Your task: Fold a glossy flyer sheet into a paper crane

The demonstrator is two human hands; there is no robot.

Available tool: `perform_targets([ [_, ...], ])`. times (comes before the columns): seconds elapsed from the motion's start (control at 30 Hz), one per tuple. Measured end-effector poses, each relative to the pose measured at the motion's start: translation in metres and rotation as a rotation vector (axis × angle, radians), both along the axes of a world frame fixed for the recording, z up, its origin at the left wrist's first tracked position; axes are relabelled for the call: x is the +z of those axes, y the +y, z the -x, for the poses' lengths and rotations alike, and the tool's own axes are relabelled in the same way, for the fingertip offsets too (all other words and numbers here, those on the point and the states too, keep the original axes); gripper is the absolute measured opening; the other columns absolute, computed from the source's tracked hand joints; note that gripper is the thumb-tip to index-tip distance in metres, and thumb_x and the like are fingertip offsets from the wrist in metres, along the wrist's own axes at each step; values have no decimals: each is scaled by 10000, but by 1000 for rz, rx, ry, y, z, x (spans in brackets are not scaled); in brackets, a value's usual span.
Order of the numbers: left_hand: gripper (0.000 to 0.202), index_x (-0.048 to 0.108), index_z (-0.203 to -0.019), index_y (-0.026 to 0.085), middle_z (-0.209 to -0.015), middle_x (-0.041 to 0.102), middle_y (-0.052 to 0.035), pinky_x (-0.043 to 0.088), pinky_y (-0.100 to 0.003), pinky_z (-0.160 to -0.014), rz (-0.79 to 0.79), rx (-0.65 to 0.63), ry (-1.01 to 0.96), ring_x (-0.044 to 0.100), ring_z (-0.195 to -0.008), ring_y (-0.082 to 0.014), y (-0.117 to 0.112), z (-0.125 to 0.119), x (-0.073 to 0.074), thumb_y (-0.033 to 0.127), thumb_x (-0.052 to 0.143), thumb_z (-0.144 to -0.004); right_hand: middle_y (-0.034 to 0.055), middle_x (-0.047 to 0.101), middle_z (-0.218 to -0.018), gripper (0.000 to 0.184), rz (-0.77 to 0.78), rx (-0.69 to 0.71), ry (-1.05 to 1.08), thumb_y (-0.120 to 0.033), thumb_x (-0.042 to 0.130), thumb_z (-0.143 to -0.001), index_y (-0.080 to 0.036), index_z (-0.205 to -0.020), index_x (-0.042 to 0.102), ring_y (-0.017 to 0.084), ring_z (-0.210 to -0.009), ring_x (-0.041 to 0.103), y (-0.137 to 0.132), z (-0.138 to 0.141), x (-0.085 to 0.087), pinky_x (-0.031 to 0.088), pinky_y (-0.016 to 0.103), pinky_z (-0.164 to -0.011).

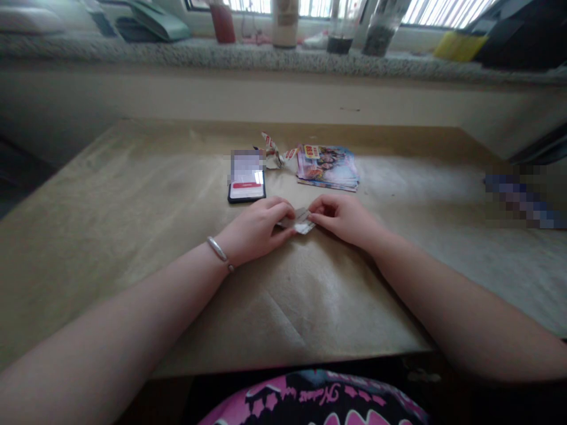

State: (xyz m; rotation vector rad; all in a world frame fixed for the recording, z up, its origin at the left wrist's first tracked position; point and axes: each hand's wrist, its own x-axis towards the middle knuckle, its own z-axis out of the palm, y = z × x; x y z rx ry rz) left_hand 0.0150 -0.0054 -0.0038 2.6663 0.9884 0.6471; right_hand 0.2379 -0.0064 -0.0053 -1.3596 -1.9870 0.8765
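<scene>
A small piece of pale folded paper (pixel 303 222) is pinched between my two hands, low over the table. My left hand (pixel 264 227), with a silver bangle at its wrist, is closed on the left end of the paper. On the other end, the thumb and fingertips of my right hand (pixel 341 217) press together. Part of the paper is hidden under my left fingers. Just beyond the left hand lies a phone (pixel 248 193) with its screen lit. Crumpled white and red printed paper (pixel 275 158) sits beside a stack of glossy colour leaflets (pixel 332 168).
A yellowish cloth covers the table (pixel 146 200). At the far right lies a bluish, partly blurred item (pixel 527 203). Behind the table, a granite windowsill (pixel 248 58) carries a red container (pixel 221 22), a pale bottle (pixel 286 23), glass jars and a yellow object (pixel 459 46).
</scene>
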Motion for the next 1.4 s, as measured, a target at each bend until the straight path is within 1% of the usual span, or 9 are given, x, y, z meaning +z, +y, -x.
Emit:
perform_targets([
  [0.1, 196, 624, -976, 158, -1186, 570, -110, 485, -333, -944, -3, -24, -39, 564, -1072, -193, -2, 1, 2, 266, 675, -821, -51, 553, -590, 182, 110, -40, 208, -316, 678, -714, -171, -777, 587, 89, -532, 484, 3, 2, 0, 362, 228, -516],
  [0.2, 99, 629, -924, 165, -1075, 611, -77, 508, -294, -875, 16, 9, -112, 589, -965, -153, -3, 0, 5, 239, 590, -871, -47, 573, -556, 215, 253, -61, 316, -328, 691, -695, -181, -776, 557, 81, -482, 486, 3, 3, 3, 352, 208, -469],
  [0.3, 127, 639, -890, 152, -1001, 639, -70, 507, -271, -806, 41, 78, -185, 596, -895, -144, -3, -2, 6, 235, 544, -879, -24, 610, -567, 198, 321, -68, 333, -342, 659, -732, -184, -802, 561, 91, -486, 528, 2, 3, 5, 350, 195, -448],
  [0.4, 156, 660, -870, 148, -945, 648, -58, 491, -266, -771, 97, 120, -180, 597, -844, -139, -2, -2, 7, 243, 535, -872, -11, 626, -615, 202, 240, -45, 277, -379, 620, -781, -183, -820, 590, 97, -528, 547, 0, 3, 6, 387, 205, -483],
  [0.5, 172, 684, -872, 153, -879, 652, -41, 469, -246, -706, 140, 133, -123, 589, -765, -126, -2, -1, 6, 249, 541, -865, -16, 599, -624, 198, 79, 2, 127, -372, 630, -780, -175, -803, 635, 101, -553, 518, -3, 4, 5, 400, 227, -523],
  [0.7, 194, 717, -860, 160, -896, 689, -55, 461, -267, -731, 24, 143, -9, 606, -791, -150, 0, 0, 1, 247, 545, -881, 36, 631, -876, 117, -235, 60, -117, -241, 592, -819, -176, -832, 688, 106, -666, 565, -4, 3, 0, 447, 241, -615],
  [0.83, 179, 732, -869, 167, -920, 708, -62, 470, -288, -772, -62, 103, 77, 617, -827, -169, 3, -2, -2, 231, 566, -880, 68, 654, -965, 134, -371, 105, -272, -233, 588, -844, -179, -829, 710, 148, -802, 596, -2, 2, -2, 467, 280, -747],
  [1.07, 183, 724, -849, 164, -842, 684, -61, 444, -289, -717, -195, 95, 220, 591, -766, -171, 0, -6, 2, 218, 552, -884, 64, 691, -920, 190, -424, 146, -510, -231, 536, -882, -205, -902, 723, 204, -908, 589, -4, 6, 4, 420, 306, -775],
  [1.4, 217, 747, -939, 204, -839, 642, -50, 419, -280, -695, -148, 41, 321, 557, -771, -168, -1, -2, 8, 146, 548, -877, 43, 705, -958, 239, -389, 224, -634, -246, 509, -898, -229, -920, 746, 186, -869, 620, -6, 4, 16, 371, 277, -679],
])
